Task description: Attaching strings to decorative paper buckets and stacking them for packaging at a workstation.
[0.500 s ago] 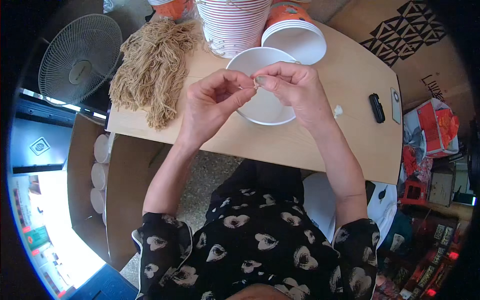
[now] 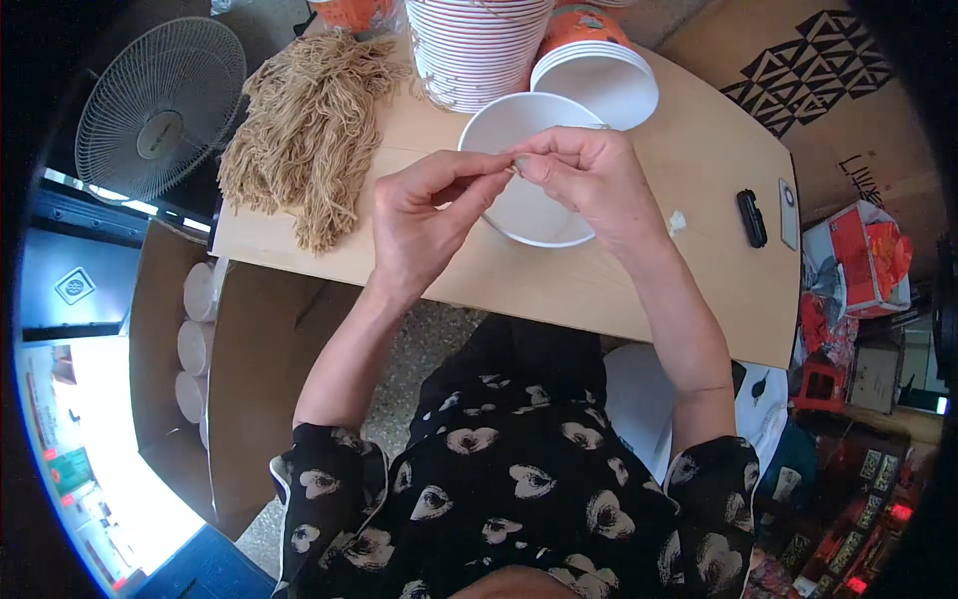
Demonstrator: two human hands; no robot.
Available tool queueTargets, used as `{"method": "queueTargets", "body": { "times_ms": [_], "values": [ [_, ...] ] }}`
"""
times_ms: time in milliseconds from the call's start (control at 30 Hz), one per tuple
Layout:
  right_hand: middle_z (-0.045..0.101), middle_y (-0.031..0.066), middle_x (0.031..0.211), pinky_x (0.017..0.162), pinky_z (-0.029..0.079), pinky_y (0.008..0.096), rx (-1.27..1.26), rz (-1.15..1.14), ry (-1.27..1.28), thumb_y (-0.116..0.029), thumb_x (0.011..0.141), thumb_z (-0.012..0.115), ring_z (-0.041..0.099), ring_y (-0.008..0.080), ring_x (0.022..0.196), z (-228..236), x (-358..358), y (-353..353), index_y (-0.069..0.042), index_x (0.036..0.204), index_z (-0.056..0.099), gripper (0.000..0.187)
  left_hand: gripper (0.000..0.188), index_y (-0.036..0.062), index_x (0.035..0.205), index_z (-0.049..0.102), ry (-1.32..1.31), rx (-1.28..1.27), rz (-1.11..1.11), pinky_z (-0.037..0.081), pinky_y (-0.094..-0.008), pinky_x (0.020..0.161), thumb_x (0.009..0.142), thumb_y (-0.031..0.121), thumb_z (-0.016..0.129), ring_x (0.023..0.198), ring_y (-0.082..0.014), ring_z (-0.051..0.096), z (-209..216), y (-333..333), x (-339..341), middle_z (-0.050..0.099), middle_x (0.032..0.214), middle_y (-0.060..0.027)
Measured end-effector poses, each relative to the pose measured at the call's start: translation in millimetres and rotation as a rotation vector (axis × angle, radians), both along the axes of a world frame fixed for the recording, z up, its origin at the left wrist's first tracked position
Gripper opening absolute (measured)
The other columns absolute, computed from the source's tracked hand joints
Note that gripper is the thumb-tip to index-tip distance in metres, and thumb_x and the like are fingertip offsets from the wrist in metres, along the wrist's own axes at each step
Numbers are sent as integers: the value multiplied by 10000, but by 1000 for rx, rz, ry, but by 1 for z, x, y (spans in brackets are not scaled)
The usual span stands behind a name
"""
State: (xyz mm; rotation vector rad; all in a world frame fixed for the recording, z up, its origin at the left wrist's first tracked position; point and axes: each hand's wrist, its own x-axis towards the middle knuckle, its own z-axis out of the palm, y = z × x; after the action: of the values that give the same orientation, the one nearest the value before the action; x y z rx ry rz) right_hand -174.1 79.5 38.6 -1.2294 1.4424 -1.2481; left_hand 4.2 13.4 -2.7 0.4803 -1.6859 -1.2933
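Note:
Over the mouth of a white paper bucket (image 2: pixel 539 222), both hands meet at the fingertips. My left hand (image 2: pixel 427 208) pinches with thumb and forefinger, and my right hand (image 2: pixel 589 182) does the same against it. Between them is a tiny end of tan cord (image 2: pixel 514 171), mostly hidden by the fingers. Behind the bucket rises a tall stack of white-rimmed buckets (image 2: pixel 479 50) with cords hanging at their rims. Beside it, several nested orange buckets (image 2: pixel 596 85) lie on their side. A thick heap of tan cords (image 2: pixel 309 130) rests on the table to the left.
On the table's (image 2: pixel 479 290) right are a white scrap (image 2: pixel 678 221), a black oblong object (image 2: pixel 751 218) and a flat silver piece (image 2: pixel 788 215). A fan (image 2: pixel 160 135) stands left, above an open cardboard box (image 2: pixel 259 369) holding white round things. A large carton (image 2: pixel 798 90) is at the far right.
The left-hand fingers have straightened and closed nearer to the right fingertips. The view has shifted slightly; the bucket and cord heap appear in place.

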Motion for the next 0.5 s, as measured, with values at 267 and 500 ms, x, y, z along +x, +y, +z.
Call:
{"method": "queueTargets", "body": {
  "times_ms": [267, 500],
  "values": [
    [544, -32, 723, 519, 288, 164, -169, 19, -28, -88, 969, 540, 422, 2, 618, 2, -6, -4, 7, 1174, 640, 247, 208, -45, 1044, 664, -197, 361, -275, 543, -231, 740, 946, 139, 650, 822, -120, 673, 18, -22, 9, 696, 920, -78],
    [630, -8, 780, 651, 455, 194, -256, -41, 122, -5, 913, 551, 575, 38, 722, -8, -4, 0, 10, 1100, 629, 203, 197, -14, 1059, 644, -260, 445, -388, 515, -212, 779, 967, 158, 621, 875, -99, 642, 25, -33, 10, 679, 954, -63]
  ]
}}
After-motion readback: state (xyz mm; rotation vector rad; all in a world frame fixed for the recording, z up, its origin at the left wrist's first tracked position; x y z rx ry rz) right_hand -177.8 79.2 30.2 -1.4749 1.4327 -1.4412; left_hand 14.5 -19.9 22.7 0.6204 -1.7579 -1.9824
